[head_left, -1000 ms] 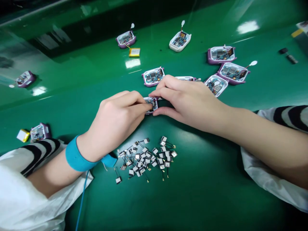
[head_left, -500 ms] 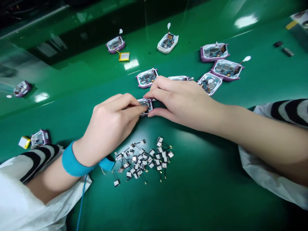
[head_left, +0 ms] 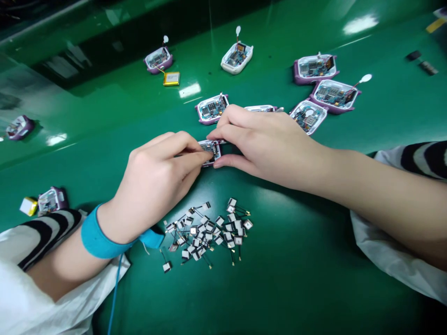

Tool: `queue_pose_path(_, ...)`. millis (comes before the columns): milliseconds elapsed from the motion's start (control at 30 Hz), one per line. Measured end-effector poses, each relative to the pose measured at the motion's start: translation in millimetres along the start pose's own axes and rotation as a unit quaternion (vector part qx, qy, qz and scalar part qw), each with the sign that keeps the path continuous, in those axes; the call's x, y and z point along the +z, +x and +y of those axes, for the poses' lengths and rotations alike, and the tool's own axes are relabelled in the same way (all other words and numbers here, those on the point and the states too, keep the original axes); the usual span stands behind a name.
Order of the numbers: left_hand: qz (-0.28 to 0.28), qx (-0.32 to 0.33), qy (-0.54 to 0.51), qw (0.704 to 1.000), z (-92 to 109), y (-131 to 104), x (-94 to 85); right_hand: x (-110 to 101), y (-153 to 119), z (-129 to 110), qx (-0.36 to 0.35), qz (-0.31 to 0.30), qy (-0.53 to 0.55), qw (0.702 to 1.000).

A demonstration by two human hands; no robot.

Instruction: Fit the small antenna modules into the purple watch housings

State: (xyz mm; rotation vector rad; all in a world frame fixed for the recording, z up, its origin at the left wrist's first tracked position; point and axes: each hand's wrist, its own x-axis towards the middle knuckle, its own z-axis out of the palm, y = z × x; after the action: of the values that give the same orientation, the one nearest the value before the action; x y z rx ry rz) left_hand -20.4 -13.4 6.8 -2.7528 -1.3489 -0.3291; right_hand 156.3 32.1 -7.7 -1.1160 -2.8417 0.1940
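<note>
Between my two hands is a small purple-and-white smartwatch housing (head_left: 211, 150) with its circuit board exposed, partly covered by my fingers. My left hand (head_left: 159, 174) is closed on its left side, with fingertips pressed over the board. With thumb and fingers, my right hand (head_left: 268, 149) grips the right end of the same housing. Just below lies a pile of small square antenna modules (head_left: 209, 230) with thin black cables and gold tips. Behind my right fingers is another open housing (head_left: 212, 109).
Purple open housings (head_left: 335, 95) cluster at the right, and a white one (head_left: 237, 58) stands farther back. A yellow-edged battery (head_left: 171, 78) is wired to a housing at the back. A blue wrist strap (head_left: 104, 235) with a cord (head_left: 114, 298) circles my left wrist. Dark small parts (head_left: 428, 67) lie far right.
Both hands keep nearly the same grip on the housing. The view has shifted slightly, so the things at the edges sit a little farther outward.
</note>
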Motion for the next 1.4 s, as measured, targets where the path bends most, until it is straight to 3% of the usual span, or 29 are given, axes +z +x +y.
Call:
queue_pose_path(300,0.003,0.001,0.011,1.000,0.1,0.7,0.6,1.5,-1.8,2.5,-0.006,0.020,0.060,0.998)
queue_pose_path(467,-0.003,0.001,0.014,1.000,-0.2,2.1,-0.3,-5.7,-7.8,10.6,-0.010,0.113,0.244,0.963)
queue_pose_path(567,0.005,0.005,0.014,1.000,-0.5,1.6,0.7,-8.0,-11.4,13.7,-0.013,0.151,0.290,0.945)
queue_pose_path(667,0.007,0.004,0.017,1.000,-1.2,1.2,2.1,-4.5,-14.0,13.7,-0.037,0.156,0.273,0.949)
queue_pose_path(867,-0.006,0.008,0.027,1.000,-1.8,0.4,3.3,0.8,-24.9,11.4,-0.051,0.104,0.193,0.974)
queue_pose_path(1067,-0.009,-0.001,0.010,1.000,-3.0,-0.2,5.1,-13.6,-33.4,9.2,-0.008,0.167,0.152,0.974)
queue_pose_path(1267,-0.033,-0.005,0.025,0.999,-4.2,0.3,5.1,-22.2,-30.3,0.3,-0.013,0.175,0.173,0.969)
queue_pose_path(1400,-0.055,-0.015,0.015,0.998,-2.0,0.5,3.7,-12.8,-22.2,-7.0,0.007,0.285,0.239,0.928)
